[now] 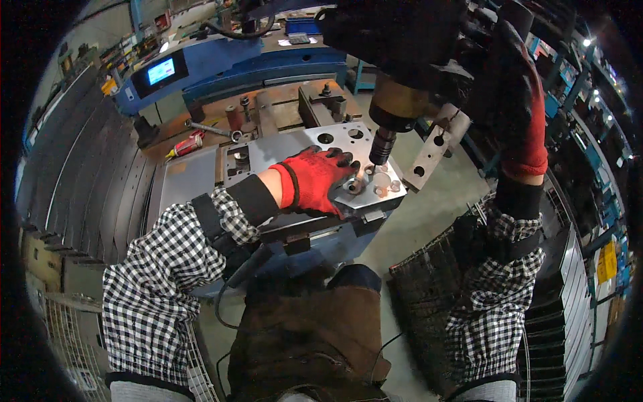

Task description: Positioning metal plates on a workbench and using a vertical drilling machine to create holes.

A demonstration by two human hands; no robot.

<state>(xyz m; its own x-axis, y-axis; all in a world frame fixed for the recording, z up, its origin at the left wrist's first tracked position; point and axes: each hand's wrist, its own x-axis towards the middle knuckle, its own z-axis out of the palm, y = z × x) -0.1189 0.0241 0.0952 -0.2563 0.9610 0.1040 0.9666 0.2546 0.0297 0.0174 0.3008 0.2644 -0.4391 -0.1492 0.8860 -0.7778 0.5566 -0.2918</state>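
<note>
My left hand [318, 179], in a red glove with dark fingertips, lies on a flat metal plate [268, 149] with its fingers stretched out. The plate has round and rectangular cut-outs. Just right of these fingers, the chuck and bit [382, 145] of a drilling machine [395, 100] point down at the plate's right end, where several round holes or discs show. High at the right, my right hand [529, 107], also in a red and dark glove, reaches up and appears closed round a dark handle [516, 17] of the machine. Its fingers are hard to make out in the shadow.
A spanner [213, 128] and a red bottle with a yellow tip [186, 145] lie behind the plate among bolts and clamps. A slotted metal bar [429, 157] stands out right of the drill. Dark sheets [80, 167] are racked at left; a lit screen [161, 71] is behind.
</note>
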